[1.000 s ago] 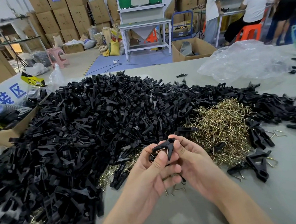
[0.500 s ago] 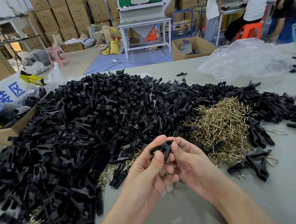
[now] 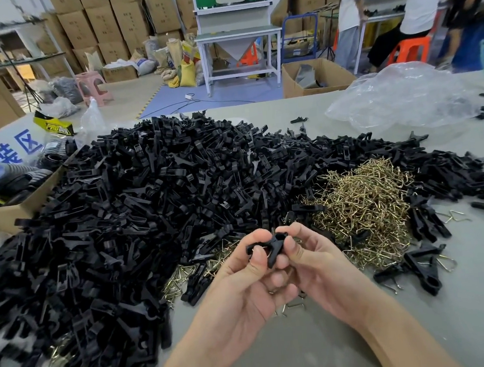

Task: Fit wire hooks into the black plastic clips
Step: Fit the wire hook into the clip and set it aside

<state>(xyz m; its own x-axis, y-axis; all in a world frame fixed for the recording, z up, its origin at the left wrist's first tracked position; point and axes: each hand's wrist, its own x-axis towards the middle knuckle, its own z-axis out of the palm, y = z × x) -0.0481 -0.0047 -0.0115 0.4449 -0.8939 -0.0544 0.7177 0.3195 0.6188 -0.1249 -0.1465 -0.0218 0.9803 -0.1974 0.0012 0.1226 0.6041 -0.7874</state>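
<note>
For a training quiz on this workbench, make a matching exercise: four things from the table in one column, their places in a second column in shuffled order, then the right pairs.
Things
1. single black plastic clip
2. heap of gold-coloured wire hooks
3. crumpled clear plastic bag
4. open brown cardboard box

Places
A. far right part of the grey table
B. pinched between the left hand and the right hand
C. far left, against the big pile of black clips
D. on the table just beyond the right hand

Pairs: 1-B, 2-D, 3-A, 4-C
</note>
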